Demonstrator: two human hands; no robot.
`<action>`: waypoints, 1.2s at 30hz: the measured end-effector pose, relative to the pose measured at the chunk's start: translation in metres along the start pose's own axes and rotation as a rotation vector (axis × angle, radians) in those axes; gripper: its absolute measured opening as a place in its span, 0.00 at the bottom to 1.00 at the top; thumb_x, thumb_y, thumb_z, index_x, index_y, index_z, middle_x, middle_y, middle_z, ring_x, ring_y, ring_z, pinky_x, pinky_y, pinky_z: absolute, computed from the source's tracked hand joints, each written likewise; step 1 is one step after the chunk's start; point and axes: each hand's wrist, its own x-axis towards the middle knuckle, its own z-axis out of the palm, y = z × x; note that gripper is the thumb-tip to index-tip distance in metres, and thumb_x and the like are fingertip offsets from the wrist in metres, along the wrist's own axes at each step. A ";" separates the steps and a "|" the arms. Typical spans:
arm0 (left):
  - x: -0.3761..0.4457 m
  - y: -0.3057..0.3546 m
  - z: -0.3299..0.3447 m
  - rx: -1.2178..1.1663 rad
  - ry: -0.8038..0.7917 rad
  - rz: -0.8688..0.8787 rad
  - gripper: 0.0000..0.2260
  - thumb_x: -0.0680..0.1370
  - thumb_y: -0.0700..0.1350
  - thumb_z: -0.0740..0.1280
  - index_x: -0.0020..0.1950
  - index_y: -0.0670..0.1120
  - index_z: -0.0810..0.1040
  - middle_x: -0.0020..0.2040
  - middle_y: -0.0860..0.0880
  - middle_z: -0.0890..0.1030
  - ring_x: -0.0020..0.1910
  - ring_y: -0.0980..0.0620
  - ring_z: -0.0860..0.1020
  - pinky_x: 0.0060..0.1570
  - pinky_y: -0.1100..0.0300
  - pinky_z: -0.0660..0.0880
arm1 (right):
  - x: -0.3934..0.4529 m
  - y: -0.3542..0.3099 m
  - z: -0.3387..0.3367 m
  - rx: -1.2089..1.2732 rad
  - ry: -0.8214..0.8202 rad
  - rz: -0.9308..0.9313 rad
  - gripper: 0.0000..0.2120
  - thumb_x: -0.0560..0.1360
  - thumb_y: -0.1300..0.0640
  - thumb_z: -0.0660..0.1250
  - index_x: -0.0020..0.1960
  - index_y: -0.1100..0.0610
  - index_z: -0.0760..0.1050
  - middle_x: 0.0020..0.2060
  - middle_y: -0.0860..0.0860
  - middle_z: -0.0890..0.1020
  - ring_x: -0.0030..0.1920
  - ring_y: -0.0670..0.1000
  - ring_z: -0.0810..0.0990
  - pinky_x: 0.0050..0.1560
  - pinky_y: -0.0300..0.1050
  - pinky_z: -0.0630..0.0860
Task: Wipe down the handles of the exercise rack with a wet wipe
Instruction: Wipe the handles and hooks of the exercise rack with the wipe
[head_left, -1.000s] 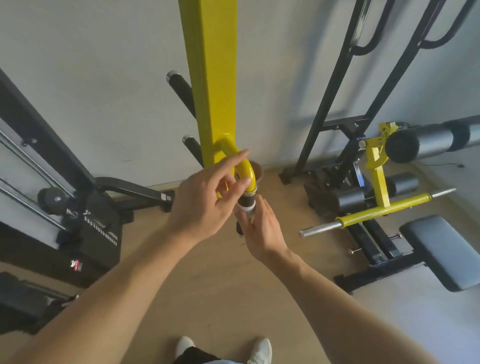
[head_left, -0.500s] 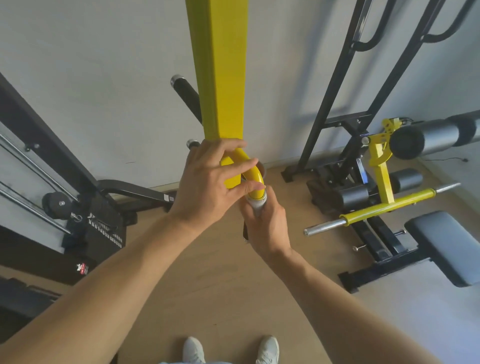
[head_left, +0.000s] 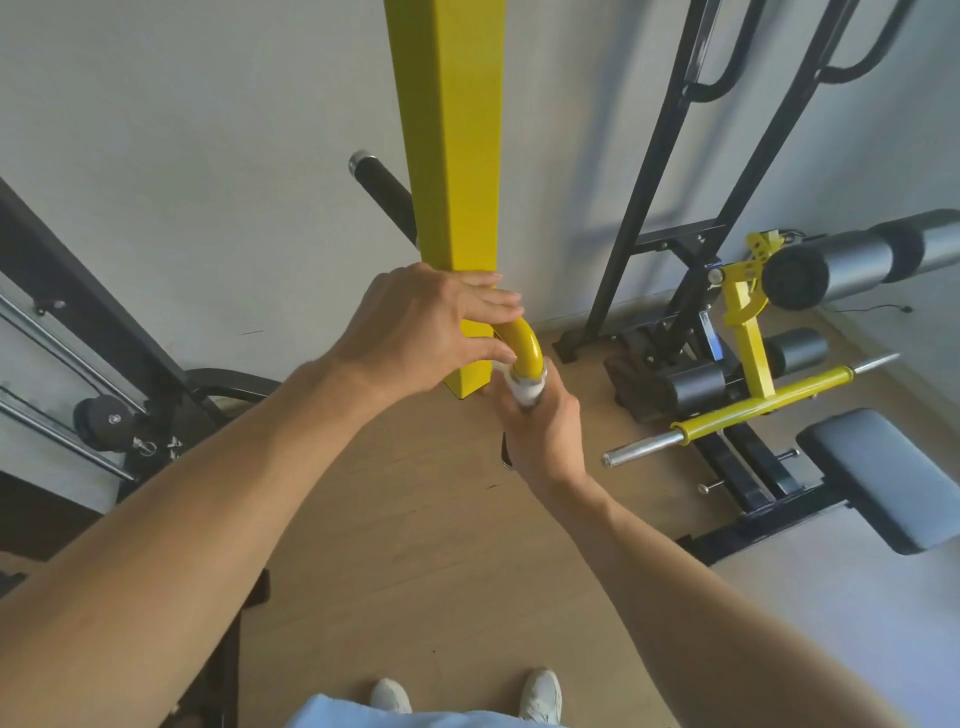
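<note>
- I'm in a small home gym: pale wooden floor (head_left: 415, 545) below me, a plain light wall (head_left: 208, 156) ahead, equipment crowded along it.
- Nearest, at the bottom edge, I see my white shoes (head_left: 540, 693) on the floor, both forearms reaching forward above them.
- My right hand (head_left: 545, 436) is clenched around the lower, dark grip of the handle (head_left: 524, 348), with the white wet wipe (head_left: 527, 389) bunched between palm and grip; only a band of wipe shows above the fist.
- My left hand (head_left: 415, 332) is loosely cupped, fingers (head_left: 488, 301) extended, resting against the yellow post (head_left: 452, 156) just where the curved yellow part of the handle leaves it; the thumb tip touches the wipe's upper edge. It grasps nothing firmly that I can tell.
- Step in hand, as I judge it: wiping this handle's grip, the left hand steadying.
- Next move calls for sliding or twisting the wrapped wipe along the grip, then up over the yellow bend, keeping the wipe closed around the tube.
- Farther off: a black peg (head_left: 379, 179) behind the post, a black machine (head_left: 119, 415) at left, and a padded bench (head_left: 883, 478) with yellow bar (head_left: 753, 405) at right.
</note>
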 end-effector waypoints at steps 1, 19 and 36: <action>0.001 0.001 0.001 0.001 0.003 -0.001 0.21 0.69 0.58 0.76 0.60 0.53 0.84 0.62 0.56 0.82 0.68 0.60 0.75 0.65 0.47 0.75 | -0.004 0.011 0.003 -0.020 -0.012 0.045 0.06 0.77 0.51 0.70 0.51 0.52 0.76 0.32 0.47 0.78 0.30 0.47 0.71 0.32 0.42 0.70; -0.006 0.005 0.031 0.148 0.120 0.101 0.22 0.78 0.56 0.67 0.66 0.45 0.80 0.65 0.48 0.80 0.71 0.49 0.73 0.64 0.47 0.71 | -0.002 0.017 -0.013 -0.084 -0.159 0.020 0.14 0.78 0.32 0.56 0.54 0.41 0.66 0.38 0.48 0.78 0.38 0.54 0.77 0.41 0.55 0.78; -0.005 0.007 0.026 0.003 0.110 0.068 0.19 0.73 0.49 0.74 0.61 0.42 0.82 0.62 0.46 0.82 0.68 0.47 0.76 0.66 0.48 0.74 | -0.002 -0.008 -0.021 -0.307 -0.134 0.010 0.18 0.73 0.39 0.70 0.57 0.46 0.72 0.48 0.41 0.74 0.51 0.45 0.69 0.50 0.44 0.69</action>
